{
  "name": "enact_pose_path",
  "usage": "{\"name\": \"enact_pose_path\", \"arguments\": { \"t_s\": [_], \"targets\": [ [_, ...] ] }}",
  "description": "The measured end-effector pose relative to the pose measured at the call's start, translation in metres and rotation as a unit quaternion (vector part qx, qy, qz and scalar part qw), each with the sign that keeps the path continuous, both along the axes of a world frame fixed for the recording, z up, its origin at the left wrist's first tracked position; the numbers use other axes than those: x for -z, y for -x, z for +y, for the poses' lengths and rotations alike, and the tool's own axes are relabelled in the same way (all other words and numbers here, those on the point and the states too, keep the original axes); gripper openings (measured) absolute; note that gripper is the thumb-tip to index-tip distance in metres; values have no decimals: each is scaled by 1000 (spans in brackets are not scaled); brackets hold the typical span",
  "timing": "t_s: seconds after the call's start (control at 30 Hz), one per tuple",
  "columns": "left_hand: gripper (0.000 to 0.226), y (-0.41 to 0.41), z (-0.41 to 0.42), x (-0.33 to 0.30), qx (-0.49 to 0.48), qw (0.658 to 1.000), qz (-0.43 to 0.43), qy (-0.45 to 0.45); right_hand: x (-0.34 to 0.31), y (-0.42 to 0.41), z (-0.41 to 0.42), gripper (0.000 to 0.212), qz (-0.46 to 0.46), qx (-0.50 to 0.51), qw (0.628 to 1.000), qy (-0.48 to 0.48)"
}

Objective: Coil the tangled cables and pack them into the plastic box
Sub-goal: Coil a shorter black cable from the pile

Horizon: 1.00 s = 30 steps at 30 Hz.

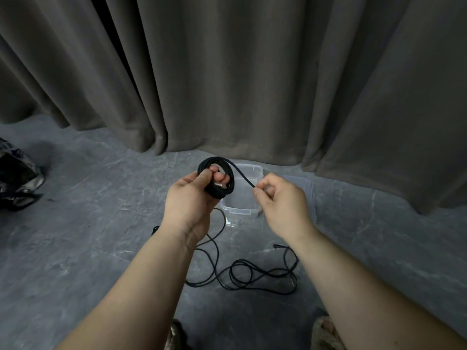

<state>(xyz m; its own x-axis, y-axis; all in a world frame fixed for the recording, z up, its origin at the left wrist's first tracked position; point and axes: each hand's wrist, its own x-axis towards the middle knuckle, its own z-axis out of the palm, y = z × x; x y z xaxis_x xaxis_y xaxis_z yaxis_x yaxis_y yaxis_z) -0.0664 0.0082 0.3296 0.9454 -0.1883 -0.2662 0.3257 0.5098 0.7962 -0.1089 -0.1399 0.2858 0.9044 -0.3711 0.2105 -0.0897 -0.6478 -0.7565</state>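
Grey floor (75,248) — hands clamped on black coil (217,178), lid (307,195) beside box (249,210).

Floor (88,248): box (241,210), cables (242,274), lid (309,193).

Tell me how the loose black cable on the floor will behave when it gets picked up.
Probably floppy: the loose cable lies in limp, overlapping loops on the floor. It looks thin, so likely light. The crossed loops may snag and lift together as a tangle rather than as one clean strand.
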Motion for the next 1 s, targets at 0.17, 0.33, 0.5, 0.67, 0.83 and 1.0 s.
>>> {"name": "enact_pose_path", "arguments": {
  "t_s": [0.17, 0.33, 0.5, 0.67, 0.83, 1.0],
  "targets": [
    [21, -1, 1, -1, -22, 1000, 12, 3, -11, 4, 12, 27, 68, -111, 975, 177],
    [18, -4, 7, -1, -69, 997, 21, -9, -16, 11, 15, 68, 185, -252, 927, 206],
    [20, 5, 0, 6, -9, 980, -51, -193, -30, 10, 21, 31, 31, -265, 957, 110],
    [22, 15, -4, 3, 100, 977, -47, -182, -34, 5, 13, 17, -39, -117, 985, -124],
    [29, 17, -6, 2, 172, 973, -38, -153, -33, 4, 9, 25, -19, -97, 967, -234],
    [20, 21, -6, 4, 219, 951, -86, -198, -36, 6, 5, 20, 11, -105, 944, -312]
  ]
}}
